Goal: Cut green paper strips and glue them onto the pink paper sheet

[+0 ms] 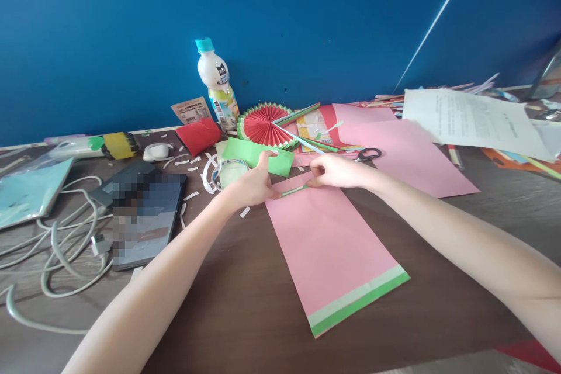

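Note:
A pink paper sheet [335,245] lies on the brown table, with a pale green and a bright green band along its near edge. At its far edge a narrow green strip [293,190] lies between my hands. My left hand [258,183] is closed at the strip's left end, fingers bent onto the paper. My right hand [326,171] pinches at the strip's right end. Just behind them are a light green paper [256,155] and a roll of clear tape [228,175]. A red pleated paper fan [264,125] with a green rim stands further back.
Black-handled scissors [368,155] and more pink paper [421,158] are at the right, below a printed white sheet [473,123]. A bottle [218,85] stands by the blue wall. White cables [56,245], a dark flat device [151,222] and paper scraps are on the left.

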Action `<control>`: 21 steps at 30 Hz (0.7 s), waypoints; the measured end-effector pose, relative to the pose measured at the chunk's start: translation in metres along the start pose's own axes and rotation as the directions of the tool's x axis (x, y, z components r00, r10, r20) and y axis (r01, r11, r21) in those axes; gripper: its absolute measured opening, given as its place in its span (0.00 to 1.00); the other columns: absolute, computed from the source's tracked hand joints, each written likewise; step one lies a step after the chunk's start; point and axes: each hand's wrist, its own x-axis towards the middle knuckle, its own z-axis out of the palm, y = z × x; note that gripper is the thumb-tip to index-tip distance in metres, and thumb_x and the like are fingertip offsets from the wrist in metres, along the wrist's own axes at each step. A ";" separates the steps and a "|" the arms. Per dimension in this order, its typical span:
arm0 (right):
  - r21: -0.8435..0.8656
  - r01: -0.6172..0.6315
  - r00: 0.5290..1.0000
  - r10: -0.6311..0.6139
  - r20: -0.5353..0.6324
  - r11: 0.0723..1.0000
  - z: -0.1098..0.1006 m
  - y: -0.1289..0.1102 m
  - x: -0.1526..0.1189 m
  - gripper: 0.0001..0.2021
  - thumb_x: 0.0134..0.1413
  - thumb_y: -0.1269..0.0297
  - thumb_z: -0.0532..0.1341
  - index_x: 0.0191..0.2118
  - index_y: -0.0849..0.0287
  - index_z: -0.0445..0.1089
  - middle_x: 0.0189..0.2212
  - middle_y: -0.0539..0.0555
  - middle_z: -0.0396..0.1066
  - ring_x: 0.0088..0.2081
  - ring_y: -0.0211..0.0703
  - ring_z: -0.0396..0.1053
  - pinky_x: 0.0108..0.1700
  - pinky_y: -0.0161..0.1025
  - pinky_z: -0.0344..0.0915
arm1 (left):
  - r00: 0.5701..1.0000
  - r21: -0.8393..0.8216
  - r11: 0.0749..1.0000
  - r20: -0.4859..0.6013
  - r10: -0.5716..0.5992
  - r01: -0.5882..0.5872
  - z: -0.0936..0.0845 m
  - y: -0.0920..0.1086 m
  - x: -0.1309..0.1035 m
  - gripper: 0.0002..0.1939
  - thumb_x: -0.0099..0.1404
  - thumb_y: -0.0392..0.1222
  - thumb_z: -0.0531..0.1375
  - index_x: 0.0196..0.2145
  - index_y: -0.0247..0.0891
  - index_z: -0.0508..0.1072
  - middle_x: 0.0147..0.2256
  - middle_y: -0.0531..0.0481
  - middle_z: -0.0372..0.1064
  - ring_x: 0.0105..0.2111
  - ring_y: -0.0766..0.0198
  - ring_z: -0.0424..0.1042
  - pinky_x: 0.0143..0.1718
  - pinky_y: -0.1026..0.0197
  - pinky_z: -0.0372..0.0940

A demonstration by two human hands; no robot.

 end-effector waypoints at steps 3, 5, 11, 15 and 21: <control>0.068 0.067 0.996 -0.064 -0.057 0.995 0.001 0.002 0.002 0.14 0.45 0.56 0.59 0.20 0.58 0.57 0.20 0.47 0.59 0.23 0.35 0.56 0.25 0.34 0.49 | 1.000 0.027 1.000 0.029 -0.002 0.001 -0.006 0.002 -0.004 0.42 0.50 0.35 0.58 0.58 0.39 0.41 0.18 0.63 0.59 0.19 0.67 0.62 0.22 0.67 0.56; 0.096 0.114 0.991 -0.107 -0.079 0.989 0.002 0.003 0.002 0.10 0.46 0.60 0.58 0.23 0.59 0.61 0.23 0.48 0.63 0.26 0.36 0.59 0.27 0.34 0.52 | 0.999 0.065 0.998 0.049 -0.014 0.011 -0.011 0.003 -0.006 0.43 0.49 0.35 0.59 0.58 0.38 0.40 0.18 0.63 0.59 0.19 0.67 0.62 0.22 0.66 0.56; 0.051 0.186 0.982 -0.184 -0.039 0.981 0.003 0.000 0.001 0.07 0.44 0.62 0.60 0.25 0.59 0.65 0.24 0.49 0.65 0.26 0.36 0.61 0.27 0.33 0.53 | 0.994 0.104 0.994 0.099 -0.043 0.032 -0.019 0.001 -0.010 0.46 0.48 0.37 0.59 0.59 0.41 0.38 0.22 0.59 0.66 0.22 0.64 0.67 0.22 0.66 0.57; 0.022 0.237 0.971 -0.236 -0.031 0.971 0.005 0.000 0.003 0.06 0.44 0.63 0.60 0.26 0.59 0.66 0.22 0.48 0.62 0.23 0.34 0.58 0.27 0.33 0.51 | 0.994 0.040 0.997 -0.089 0.068 -0.065 -0.010 0.000 -0.005 0.38 0.52 0.39 0.57 0.57 0.42 0.42 0.24 0.59 0.65 0.23 0.65 0.67 0.25 0.66 0.58; 0.026 0.261 0.964 -0.259 -0.051 0.965 0.007 0.000 0.003 0.05 0.45 0.63 0.60 0.26 0.59 0.67 0.22 0.47 0.62 0.24 0.34 0.57 0.28 0.33 0.51 | 0.965 0.131 0.979 -0.188 0.182 -0.159 0.010 -0.003 0.004 0.37 0.52 0.43 0.59 0.57 0.41 0.47 0.28 0.54 0.61 0.29 0.62 0.65 0.33 0.60 0.59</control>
